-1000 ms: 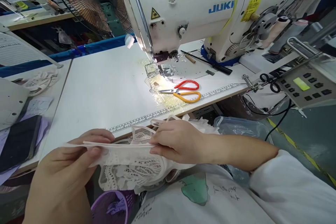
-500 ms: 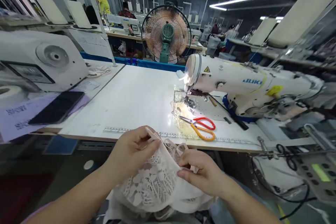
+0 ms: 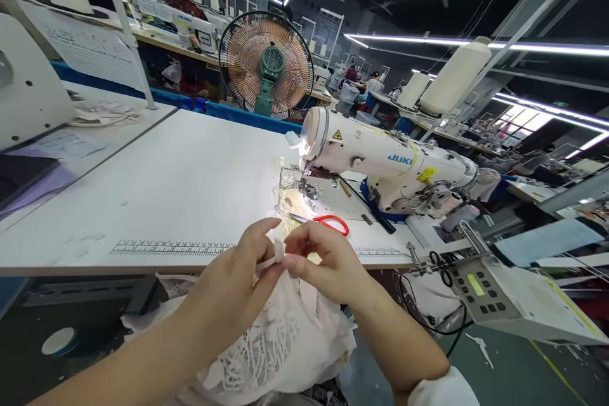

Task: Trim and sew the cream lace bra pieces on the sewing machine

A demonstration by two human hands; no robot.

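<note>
A white lace garment (image 3: 285, 342) hangs below both hands over the lap, its lace front in view. My left hand (image 3: 245, 266) is closed on a narrow white strap (image 3: 278, 250) that seems to belong to it. Fingertips of my right hand (image 3: 328, 257) pinch that strap from the other side, close to the left thumb. Just beyond the hands lie red-handled scissors (image 3: 333, 223), partly covered by the right hand. Farther back stands a white sewing machine (image 3: 371, 152) with its lamp lit over the needle plate.
A printed ruler scale (image 3: 171, 247) runs along the front edge of the white table (image 3: 200, 171). A large fan (image 3: 266, 66) stands behind it. On the right is a control box (image 3: 480, 288); at the left, a dark phone (image 3: 23, 177) lies on purple paper.
My hands have come closer together and now pinch a narrow strap instead of the garment's edge. The view has turned right, so the machine appears farther left.
</note>
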